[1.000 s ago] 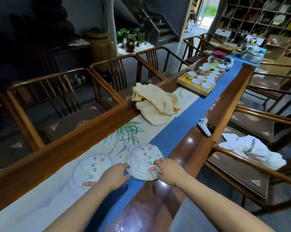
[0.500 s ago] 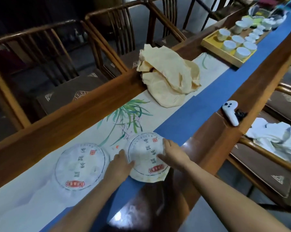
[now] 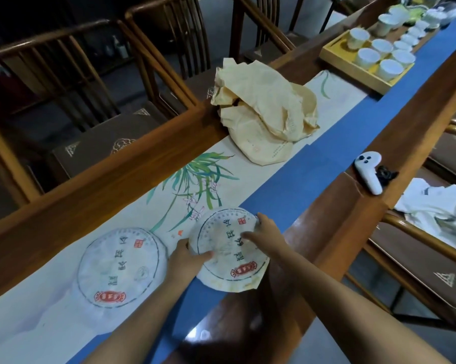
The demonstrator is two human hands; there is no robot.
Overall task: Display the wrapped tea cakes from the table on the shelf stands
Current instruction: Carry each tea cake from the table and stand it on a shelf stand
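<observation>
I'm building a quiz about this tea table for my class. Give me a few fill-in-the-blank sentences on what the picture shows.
1. Both hands hold the wrapped tea cake that lies nearer the ____ strip of the table runner.
2. The number of wrapped tea cakes on the table, counting the second tea cake, is ____.
3. The white cups stand in a ____ tray.
4. The left hand and the right hand grip ____ tea cake.

Missing words: blue; two; yellow; the same

Both hands, left hand (image 3: 186, 256) and right hand (image 3: 266, 236), now lift the right tea cake (image 3: 228, 254); its 6 o'clock edge tilts up off the table.
</observation>
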